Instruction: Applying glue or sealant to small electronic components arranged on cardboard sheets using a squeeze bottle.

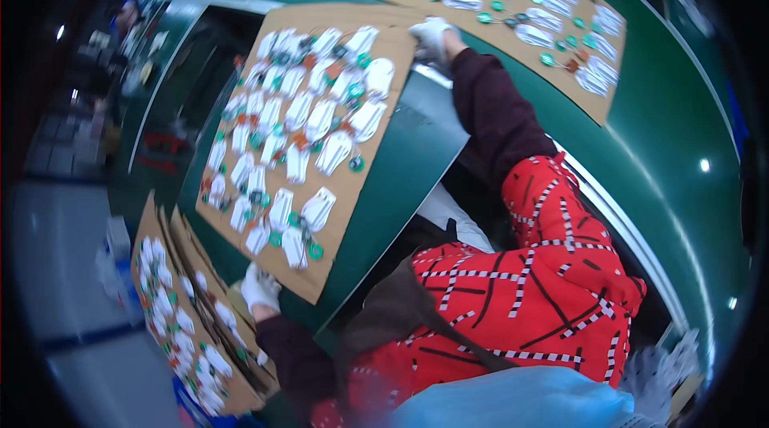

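Note:
A brown cardboard sheet [384, 159] carries several white flat parts [320, 119] with small green discs [356, 163] among them. It lies tilted over the edge of a dark green table [416, 147]. My left hand [260, 288], in a white glove, grips the sheet's near corner. My right hand [432, 37], also in a white glove, holds the sheet's far corner, with the arm stretched out in a dark sleeve. My red patterned jacket [545, 292] fills the lower right.
A second cardboard sheet [589, 103] with the same white parts and green discs lies farther along the green table [665, 147]. A stack of loaded cardboard sheets [148, 224] stands at lower left. A grey floor [56, 268] lies at left, and a light blue cloth [521, 400] at the bottom.

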{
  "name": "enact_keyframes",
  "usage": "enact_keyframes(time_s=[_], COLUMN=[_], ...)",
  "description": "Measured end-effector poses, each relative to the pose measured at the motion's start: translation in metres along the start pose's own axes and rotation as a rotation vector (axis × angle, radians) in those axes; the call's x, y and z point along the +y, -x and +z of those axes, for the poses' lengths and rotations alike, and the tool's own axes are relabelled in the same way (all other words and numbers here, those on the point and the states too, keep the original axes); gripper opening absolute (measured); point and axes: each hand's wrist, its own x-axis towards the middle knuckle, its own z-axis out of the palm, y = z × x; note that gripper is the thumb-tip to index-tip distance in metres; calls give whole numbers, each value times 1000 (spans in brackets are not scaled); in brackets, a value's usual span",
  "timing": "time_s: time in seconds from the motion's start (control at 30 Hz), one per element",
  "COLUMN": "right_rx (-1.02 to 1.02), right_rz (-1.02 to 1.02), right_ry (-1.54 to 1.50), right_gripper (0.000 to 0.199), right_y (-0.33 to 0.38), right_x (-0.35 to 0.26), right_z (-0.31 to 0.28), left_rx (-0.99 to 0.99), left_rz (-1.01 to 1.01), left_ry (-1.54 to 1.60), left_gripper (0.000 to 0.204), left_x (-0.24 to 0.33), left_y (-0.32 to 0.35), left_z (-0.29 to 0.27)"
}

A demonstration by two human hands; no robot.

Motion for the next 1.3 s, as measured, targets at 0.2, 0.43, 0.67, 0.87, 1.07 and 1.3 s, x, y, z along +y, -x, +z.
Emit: enact_keyframes(time_s=[0.2, 0.43, 0.67, 0.87, 1.07, 1.3], right_rx=[110, -127, -237, -24, 225, 480], right_rz=[-61, 263, 186, 44, -211, -292], right_ry=[-623, -1895, -2082, -2138, -1740, -452], right_gripper=[13, 20, 38, 43, 41, 33], right_y=[0, 26, 5, 11, -4, -18], right_x=[41, -10, -6, -31, -16, 37], right_z=[34, 5, 44, 39, 60, 83], left_rx=[195, -102, -398, -434, -476, -469], left_rz=[238, 295, 129, 310, 407, 471], left_ry=[-276, 320, 376, 462, 474, 502], left_gripper=[28, 34, 43, 49, 54, 46], left_x=[13, -14, -9, -22, -21, -15], left_y=[-23, -46, -52, -41, -44, -33], left_z=[38, 19, 27, 37, 42, 43])
